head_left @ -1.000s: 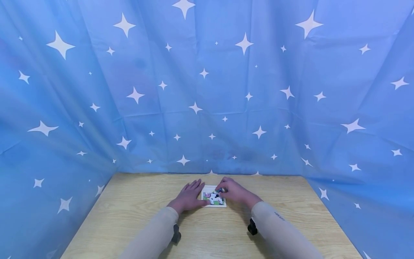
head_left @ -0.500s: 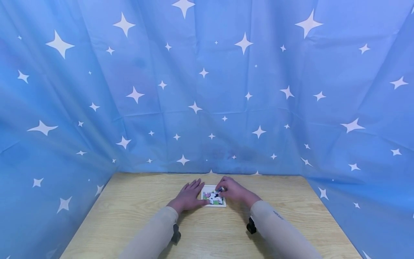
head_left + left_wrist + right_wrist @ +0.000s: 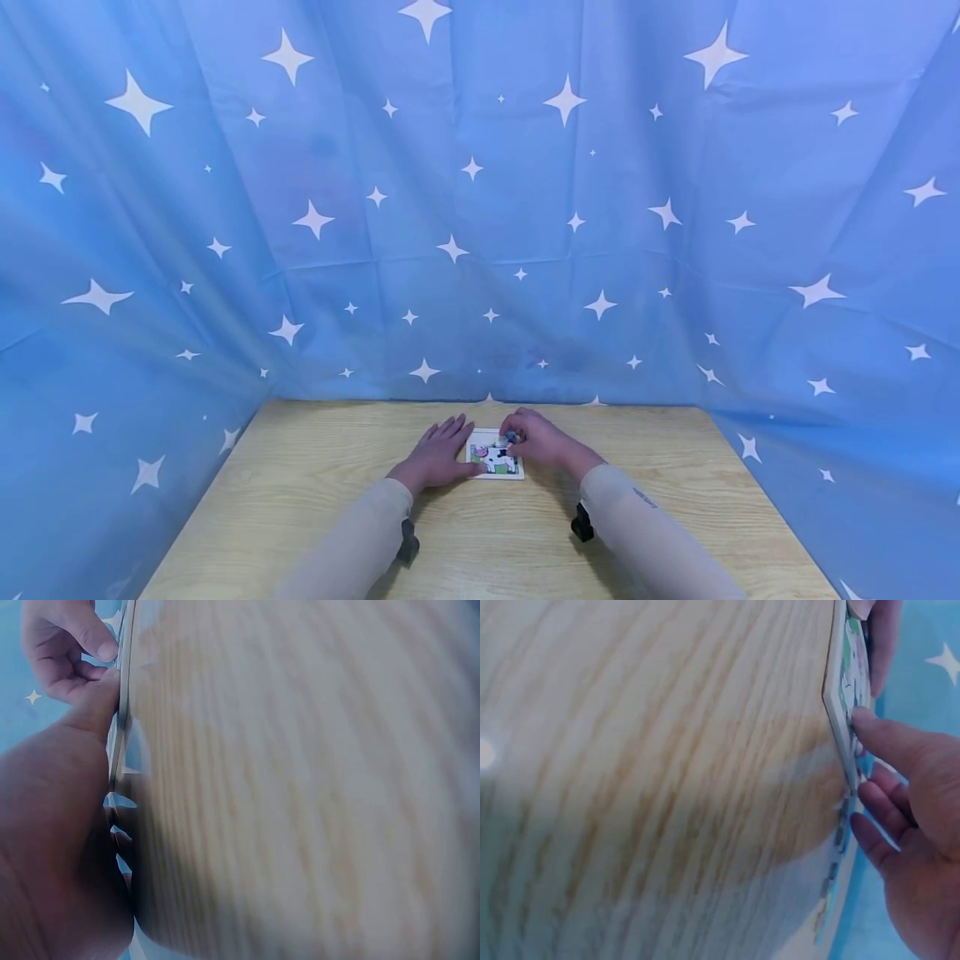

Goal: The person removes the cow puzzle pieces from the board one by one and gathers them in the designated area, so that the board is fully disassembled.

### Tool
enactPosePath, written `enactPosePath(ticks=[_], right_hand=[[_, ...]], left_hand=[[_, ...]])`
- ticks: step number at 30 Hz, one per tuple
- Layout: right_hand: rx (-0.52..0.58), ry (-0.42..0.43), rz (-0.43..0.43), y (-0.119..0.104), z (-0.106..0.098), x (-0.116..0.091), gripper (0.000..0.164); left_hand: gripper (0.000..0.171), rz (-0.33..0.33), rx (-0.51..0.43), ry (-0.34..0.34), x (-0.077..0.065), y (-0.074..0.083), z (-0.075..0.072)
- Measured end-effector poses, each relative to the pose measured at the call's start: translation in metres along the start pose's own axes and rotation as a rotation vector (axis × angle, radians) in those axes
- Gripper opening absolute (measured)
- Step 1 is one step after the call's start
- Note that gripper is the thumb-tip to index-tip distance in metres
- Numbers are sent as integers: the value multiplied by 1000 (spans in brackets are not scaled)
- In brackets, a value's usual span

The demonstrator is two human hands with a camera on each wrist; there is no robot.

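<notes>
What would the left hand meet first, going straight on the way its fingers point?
Probably the starry curtain behind the table; the right hand seems just right of that line, though depth is unclear.

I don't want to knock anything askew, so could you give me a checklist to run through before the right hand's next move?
1. Board flat on the table: ok, no tilt visible.
2. Left hand on the board: ok, its thumb rests at the near left corner.
3. Right hand at the board: ok, over its right side.
4. Blue bit under the right hand securely held: cannot tell, it is partly hidden.
5. Cow picture fully visible: not ok, the right hand covers its upper right.
</notes>
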State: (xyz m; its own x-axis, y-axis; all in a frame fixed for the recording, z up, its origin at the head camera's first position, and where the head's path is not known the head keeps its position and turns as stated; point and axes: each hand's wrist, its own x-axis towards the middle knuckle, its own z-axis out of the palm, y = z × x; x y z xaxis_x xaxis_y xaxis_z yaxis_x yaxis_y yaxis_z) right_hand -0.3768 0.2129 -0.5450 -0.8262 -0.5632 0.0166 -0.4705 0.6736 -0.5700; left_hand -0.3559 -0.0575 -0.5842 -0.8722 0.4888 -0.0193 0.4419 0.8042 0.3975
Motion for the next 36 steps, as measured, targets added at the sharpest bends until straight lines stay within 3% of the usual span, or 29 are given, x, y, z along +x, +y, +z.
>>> enactPosePath(ticks=[5, 13, 24, 36], right_hand=[[3, 23, 24, 3, 2, 1, 36], [-60, 17, -10, 6, 2, 4, 35], [-100, 15, -41, 3, -4, 4, 32], [-328, 65, -94, 1, 0, 5, 28]], left_hand=[[100, 9, -22, 23, 6, -9, 9], [104, 30, -35, 25, 7, -10, 12], [98, 46, -48, 26, -1, -2, 3], [99, 35, -52, 31, 12, -19, 16]])
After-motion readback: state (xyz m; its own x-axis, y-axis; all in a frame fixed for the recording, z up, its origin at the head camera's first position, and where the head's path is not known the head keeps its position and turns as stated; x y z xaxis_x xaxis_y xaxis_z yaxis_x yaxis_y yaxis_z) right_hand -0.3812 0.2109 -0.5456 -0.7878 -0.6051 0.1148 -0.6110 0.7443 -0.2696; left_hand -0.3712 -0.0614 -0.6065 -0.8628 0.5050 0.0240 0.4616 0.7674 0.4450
